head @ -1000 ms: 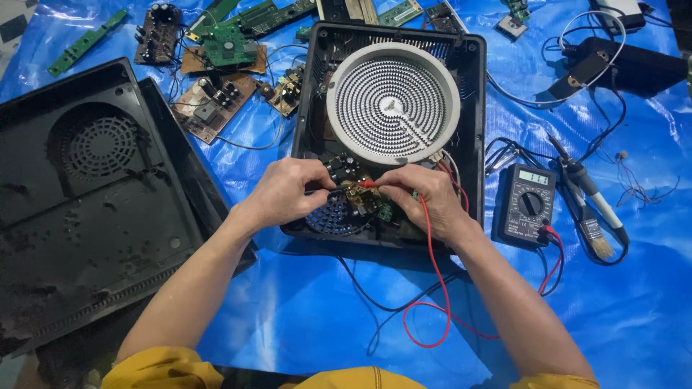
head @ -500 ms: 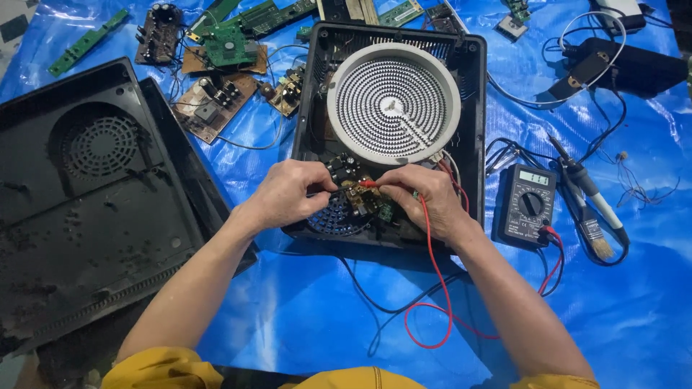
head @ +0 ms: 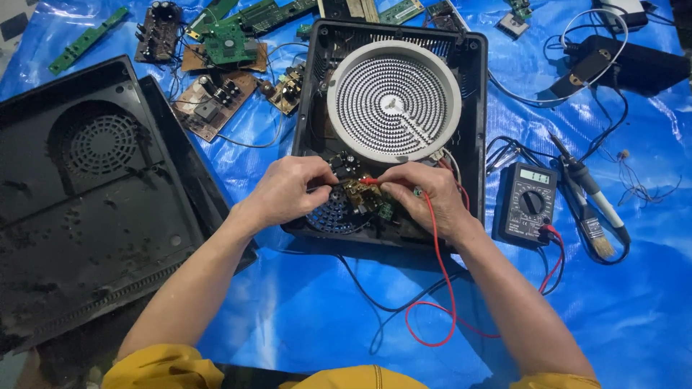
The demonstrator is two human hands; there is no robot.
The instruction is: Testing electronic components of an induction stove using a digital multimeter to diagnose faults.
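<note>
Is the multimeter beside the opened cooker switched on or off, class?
On. The multimeter shows digits on its lit display, and its red lead runs to the probe in the right hand.

A blue tarp [head: 303, 317] was spread as the work surface. At its centre an opened cooker [head: 472, 130] was laid, with a black cover [head: 86, 216] at nine o'clock, circuit boards [head: 216, 79] at eleven, a multimeter [head: 528, 204] and soldering iron [head: 587, 191] at three, and a black adapter [head: 627, 61] at one.
</note>
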